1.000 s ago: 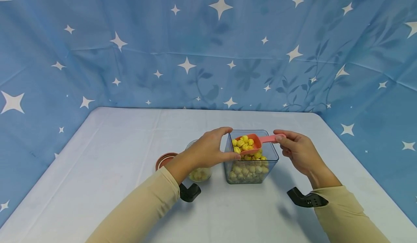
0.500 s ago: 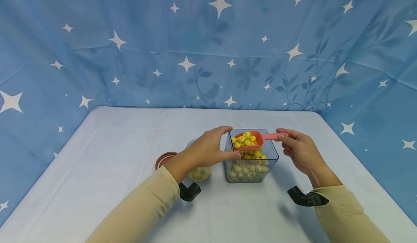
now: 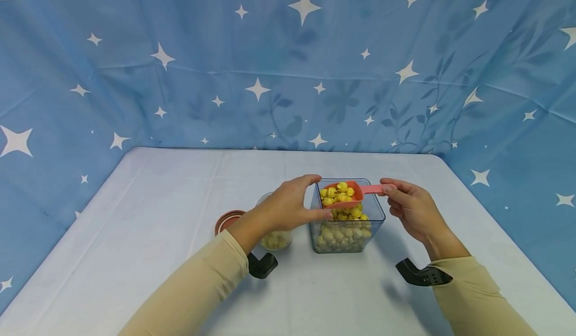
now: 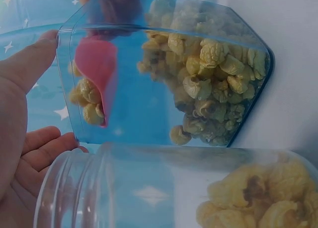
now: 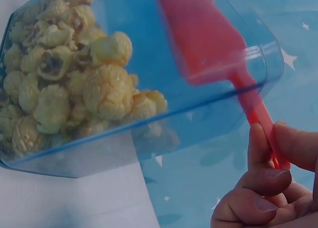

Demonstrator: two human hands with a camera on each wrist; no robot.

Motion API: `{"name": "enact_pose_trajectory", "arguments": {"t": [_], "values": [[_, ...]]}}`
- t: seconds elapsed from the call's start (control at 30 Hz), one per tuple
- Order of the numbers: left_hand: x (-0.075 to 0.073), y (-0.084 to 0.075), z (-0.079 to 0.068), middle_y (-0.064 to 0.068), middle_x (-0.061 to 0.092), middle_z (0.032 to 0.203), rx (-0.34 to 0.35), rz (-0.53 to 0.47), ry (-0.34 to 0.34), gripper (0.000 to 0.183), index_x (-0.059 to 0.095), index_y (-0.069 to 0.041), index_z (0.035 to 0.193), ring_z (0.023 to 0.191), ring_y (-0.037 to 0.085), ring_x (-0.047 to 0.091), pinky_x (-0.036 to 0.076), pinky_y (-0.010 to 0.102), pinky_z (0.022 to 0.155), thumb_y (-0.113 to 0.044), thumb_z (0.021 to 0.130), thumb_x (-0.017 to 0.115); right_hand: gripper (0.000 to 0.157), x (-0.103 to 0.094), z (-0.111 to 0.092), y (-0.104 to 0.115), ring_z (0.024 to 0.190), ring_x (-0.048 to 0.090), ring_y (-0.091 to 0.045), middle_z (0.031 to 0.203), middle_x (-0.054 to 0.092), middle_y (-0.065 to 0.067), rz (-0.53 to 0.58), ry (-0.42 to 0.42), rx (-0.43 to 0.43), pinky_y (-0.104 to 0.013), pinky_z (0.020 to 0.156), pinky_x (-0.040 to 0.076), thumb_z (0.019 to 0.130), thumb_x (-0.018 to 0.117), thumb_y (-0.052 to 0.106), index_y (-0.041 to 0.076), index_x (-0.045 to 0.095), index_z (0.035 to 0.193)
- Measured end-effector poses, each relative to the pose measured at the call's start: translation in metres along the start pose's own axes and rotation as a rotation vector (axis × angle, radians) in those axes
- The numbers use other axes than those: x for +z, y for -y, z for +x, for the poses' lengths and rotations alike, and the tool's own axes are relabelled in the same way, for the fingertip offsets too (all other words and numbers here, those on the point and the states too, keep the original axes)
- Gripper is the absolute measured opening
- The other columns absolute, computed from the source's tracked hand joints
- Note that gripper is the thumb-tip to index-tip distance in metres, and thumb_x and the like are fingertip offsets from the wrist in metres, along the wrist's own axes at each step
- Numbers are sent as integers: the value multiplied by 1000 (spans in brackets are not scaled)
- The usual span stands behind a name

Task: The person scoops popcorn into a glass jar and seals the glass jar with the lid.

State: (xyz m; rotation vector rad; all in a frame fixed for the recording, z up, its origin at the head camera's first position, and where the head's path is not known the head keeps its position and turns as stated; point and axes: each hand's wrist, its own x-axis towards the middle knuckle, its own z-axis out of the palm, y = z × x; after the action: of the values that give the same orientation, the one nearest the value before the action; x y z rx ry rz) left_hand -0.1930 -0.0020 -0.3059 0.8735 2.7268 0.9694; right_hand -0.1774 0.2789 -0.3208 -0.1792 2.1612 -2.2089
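The right hand (image 3: 413, 208) pinches the handle of a red scoop (image 3: 358, 194). Left of that grip, its bowl holds yellow popcorn (image 3: 338, 194) inside the mouth of a clear square container (image 3: 373, 207). Opposite, the left hand (image 3: 290, 205) grips the rim, thumb and fingers wide apart. Farther left are a screw-necked jar (image 3: 276, 241) and brown lid (image 3: 227, 219); behind, a starred blue curtain (image 3: 279, 41).

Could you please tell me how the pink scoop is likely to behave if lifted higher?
The pink scoop is probably stiff: its handle looks straight under the load. It may shed popcorn easily, being heaped and open on top. It could also twist, as the right hand seems to pinch only the handle's end.
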Motion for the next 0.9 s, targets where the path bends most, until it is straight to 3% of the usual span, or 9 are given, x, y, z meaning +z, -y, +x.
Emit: {"name": "enact_pose_trajectory", "arguments": {"t": [0.33, 0.47, 0.63, 0.9], "values": [[0, 1, 1, -4, 37, 136, 26, -16, -12, 86, 32, -15, 138, 124, 13, 34, 34, 35, 97, -60, 71, 62, 20, -8, -1, 1, 62, 39, -12, 82, 55, -1, 87, -4, -20, -21, 52, 35, 90, 54, 16, 10, 60, 108], [-1, 3, -2, -7, 36, 137, 27, -35, -16, 90, 31, -19, 138, 124, 12, 33, 34, 36, 96, -65, 68, 60, 21, -7, -1, 4, 63, 39, -13, 82, 55, -1, 120, 6, -39, -21, 54, 36, 91, 53, 13, 7, 60, 110], [-7, 8, -10, -10, 35, 136, 35, -57, -42, 93, 30, -25, 138, 124, 12, 33, 34, 38, 95, -70, 63, 60, 21, -2, -2, 10, 67, 40, -14, 82, 53, -2, 140, 13, -78, -21, 59, 39, 92, 51, 10, 5, 60, 110], [-15, 30, -30, -17, 36, 132, 12, -88, -130, 86, 35, -29, 135, 122, 5, 32, 33, 36, 96, -62, 63, 68, 20, 14, -7, 19, 70, 42, -14, 84, 52, -4, 158, 44, -131, -20, 60, 40, 92, 50, 8, 3, 60, 109]]}}
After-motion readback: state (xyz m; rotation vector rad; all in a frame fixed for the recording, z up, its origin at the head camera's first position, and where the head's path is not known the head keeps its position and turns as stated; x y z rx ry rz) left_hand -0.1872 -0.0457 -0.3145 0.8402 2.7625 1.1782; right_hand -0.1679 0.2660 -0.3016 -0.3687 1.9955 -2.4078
